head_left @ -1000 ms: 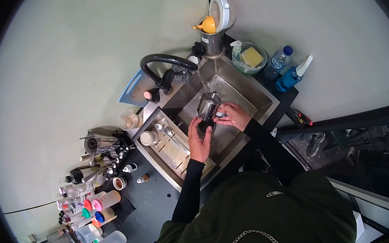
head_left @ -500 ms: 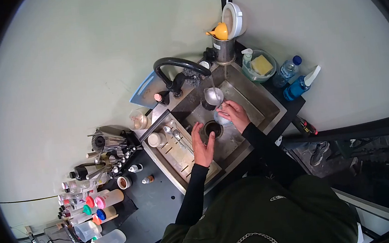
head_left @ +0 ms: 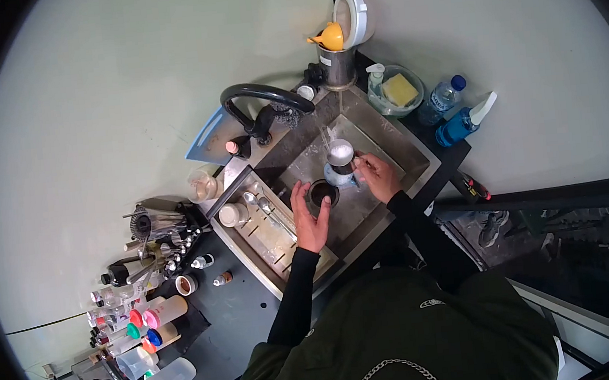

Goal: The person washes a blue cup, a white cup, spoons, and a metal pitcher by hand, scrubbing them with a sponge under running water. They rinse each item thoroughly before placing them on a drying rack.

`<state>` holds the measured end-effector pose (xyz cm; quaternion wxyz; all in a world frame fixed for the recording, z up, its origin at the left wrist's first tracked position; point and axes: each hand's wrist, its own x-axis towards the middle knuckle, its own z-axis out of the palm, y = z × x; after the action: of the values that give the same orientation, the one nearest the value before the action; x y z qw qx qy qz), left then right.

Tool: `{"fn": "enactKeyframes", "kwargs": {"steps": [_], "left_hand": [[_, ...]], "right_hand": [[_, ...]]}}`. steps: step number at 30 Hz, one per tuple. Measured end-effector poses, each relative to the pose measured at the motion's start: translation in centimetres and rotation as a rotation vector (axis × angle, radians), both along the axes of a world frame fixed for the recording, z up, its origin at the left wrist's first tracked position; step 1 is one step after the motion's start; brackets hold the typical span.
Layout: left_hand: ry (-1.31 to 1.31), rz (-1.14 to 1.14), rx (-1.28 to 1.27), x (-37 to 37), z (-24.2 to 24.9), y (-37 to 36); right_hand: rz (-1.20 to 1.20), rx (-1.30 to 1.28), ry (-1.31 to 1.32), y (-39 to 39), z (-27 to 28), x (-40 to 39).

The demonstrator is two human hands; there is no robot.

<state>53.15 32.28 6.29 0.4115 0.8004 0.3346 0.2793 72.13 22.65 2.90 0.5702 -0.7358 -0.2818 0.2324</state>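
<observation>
In the sink (head_left: 409, 169), my right hand (head_left: 379, 177) pinches the side of a small dark-bodied cup (head_left: 341, 152) with a pale rim and whitish contents. The cup sits below the black faucet (head_left: 265, 87), with a thin stream of water coming down beside it. Under it shows a bluish-white patch (head_left: 338, 179), partly covered by the cup and fingers. My left hand (head_left: 311, 220) is open, thumb and fingers spread about a round, dark-centred shape with a paler ring (head_left: 322, 194) near the sink bottom.
Left of the basin, a slotted drain tray (head_left: 273, 241) carries spoons (head_left: 265, 205) and a white jar (head_left: 232, 214). At right stand a tub with a yellow sponge (head_left: 400, 91), a water bottle (head_left: 442, 100) and a blue spray bottle (head_left: 460, 127). Squeeze bottles (head_left: 166, 312) crowd the left counter.
My right hand has come up to the cup, which has shifted right and nearer me in the sink. My left hand stays low, still spread. The whole view has shifted slightly.
</observation>
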Motion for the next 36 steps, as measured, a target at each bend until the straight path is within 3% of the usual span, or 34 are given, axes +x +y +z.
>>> {"fn": "enactKeyframes", "kwargs": {"steps": [5, 6, 8, 10, 12, 16, 22, 24, 26, 28, 30, 33, 34, 36], "left_hand": [[-0.006, -0.142, 0.033, 2.0, 0.2, 2.1], [0.034, -0.202, 0.02, 2.3, 0.4, 2.7], [0.071, -0.233, -0.085, 2.8, -0.9, 4.1], [0.209, -0.244, -0.167, 3.2, -1.8, 5.0], [0.197, -0.246, -0.111, 3.8, -2.9, 5.3], [0.247, -0.151, 0.004, 5.8, -3.5, 4.2], [-0.036, -0.184, 0.037, 9.1, -3.7, 4.5], [-0.173, -0.196, -0.063, 9.9, -5.0, 4.9], [-0.13, -0.156, -0.221, 10.4, -5.0, 4.9], [-0.089, -0.146, -0.245, 10.6, -4.6, 4.9], [0.003, -0.119, -0.294, 10.7, -3.9, 4.8], [-0.031, -0.101, -0.344, 10.3, -2.5, 5.1], [-0.055, -0.079, -0.419, 10.1, -2.3, 5.3], [-0.084, -0.098, -0.469, 9.7, -2.7, 5.5]], "right_hand": [[0.206, 0.067, 0.644, 0.2, -0.5, -0.1], [0.205, 0.066, 0.648, 0.2, -0.5, -0.4], [0.189, -0.011, 0.894, 0.9, 0.0, -0.8], [0.142, -0.018, 0.976, 1.1, -2.3, -1.4], [0.158, 0.073, 1.239, 1.1, -6.0, -1.5], [0.026, 0.01, 1.374, 2.0, -8.1, -2.2], [-0.164, 0.104, 1.487, 3.3, -7.5, -1.8], [0.157, 0.233, 1.695, 2.9, -6.3, -1.6], [0.092, 0.201, 1.783, 2.9, -5.0, -1.9], [0.32, 0.381, 1.947, 2.7, -5.1, -2.1], [0.3, 0.347, 1.939, 2.5, -5.0, -1.9], [0.255, -0.144, 1.302, 2.7, -4.1, -1.2], [0.26, -0.144, 1.301, 2.9, -3.5, -1.0], [-0.023, -0.052, 1.116, 3.4, -2.5, -0.8]]}}
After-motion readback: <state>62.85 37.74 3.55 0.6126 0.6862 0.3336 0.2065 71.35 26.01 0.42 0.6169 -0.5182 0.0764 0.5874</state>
